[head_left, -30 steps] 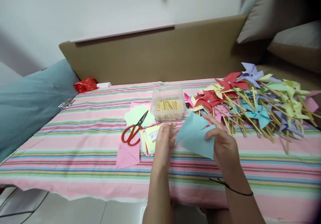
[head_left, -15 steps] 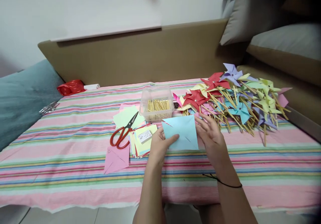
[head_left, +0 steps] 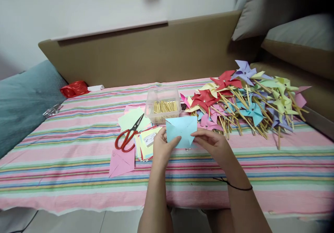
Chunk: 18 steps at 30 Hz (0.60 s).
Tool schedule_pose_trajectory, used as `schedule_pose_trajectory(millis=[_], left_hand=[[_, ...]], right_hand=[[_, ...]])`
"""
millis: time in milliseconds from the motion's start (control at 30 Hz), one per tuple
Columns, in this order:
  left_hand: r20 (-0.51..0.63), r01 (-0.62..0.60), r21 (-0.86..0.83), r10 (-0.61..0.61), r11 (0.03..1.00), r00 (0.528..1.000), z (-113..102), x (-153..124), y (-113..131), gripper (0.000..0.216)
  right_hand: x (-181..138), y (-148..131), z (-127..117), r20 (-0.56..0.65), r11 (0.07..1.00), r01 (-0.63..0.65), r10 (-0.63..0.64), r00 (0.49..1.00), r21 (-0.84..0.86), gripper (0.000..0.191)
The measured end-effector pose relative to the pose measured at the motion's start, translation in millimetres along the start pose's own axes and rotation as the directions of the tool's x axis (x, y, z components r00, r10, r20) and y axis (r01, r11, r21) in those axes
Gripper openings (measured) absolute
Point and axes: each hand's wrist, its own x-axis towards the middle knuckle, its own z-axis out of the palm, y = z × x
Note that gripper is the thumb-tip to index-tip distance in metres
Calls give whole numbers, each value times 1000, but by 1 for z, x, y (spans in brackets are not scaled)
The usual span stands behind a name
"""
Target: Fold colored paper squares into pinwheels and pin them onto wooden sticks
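A light blue paper square [head_left: 182, 130] with cuts from its corners is held up over the striped cloth [head_left: 78, 170], its lower part folded in. My left hand [head_left: 162, 149] pinches its lower left side, thumb on the front. My right hand [head_left: 214, 145] pinches its lower right corner. Just behind the paper stands a clear plastic box of wooden sticks [head_left: 163, 105]. Left of my hands lie a stack of coloured paper squares [head_left: 145, 143], red-handled scissors [head_left: 128, 135] and a loose pink cut square [head_left: 121, 162].
A big pile of finished paper pinwheels on sticks [head_left: 247, 99] covers the right of the cloth. A red bag [head_left: 74, 88] lies at the far left by a teal cushion [head_left: 23, 101]. A brown padded backrest [head_left: 146, 54] runs behind, grey cushions [head_left: 292, 24] at right.
The blue paper went from open and flat between my hands to lifted and partly folded. My right hand slid from its upper right edge to its lower right corner.
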Motion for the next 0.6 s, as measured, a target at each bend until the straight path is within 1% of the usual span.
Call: schedule_pose_trajectory(millis=[67,167,267,367,467,533,600], left_hand=[[6,-8,3,8,1000,1000,1,-1,0,41],[28,-13,17,12,1000,1000,4,-1,1,41],[46,-4,45,2,999,999,6,-1,0,38],[73,24,53,-28,998,997,6,-2,-1,35],[85,20,30,-22,999,996,6,-2,0,41],[82,-1,19,0,1000,997,6,-2,1,47],[64,-6,23,5,1000,998,7,-2,1,47]], right_hand=[[1,0,2,-7,1000,5,-5,1000,-5,15],[2,-1,6,-49,999,16,-17,999,-33,15],[2,-2,12,-112,999,12,-17,994,-42,17],[2,0,20,-212,998,3,-17,977,-67,17],[2,0,28,-297,997,-16,-9,955,-82,17],[2,0,30,-316,996,-7,-21,949,-87,17],[2,0,31,-310,996,4,-33,950,-94,16]])
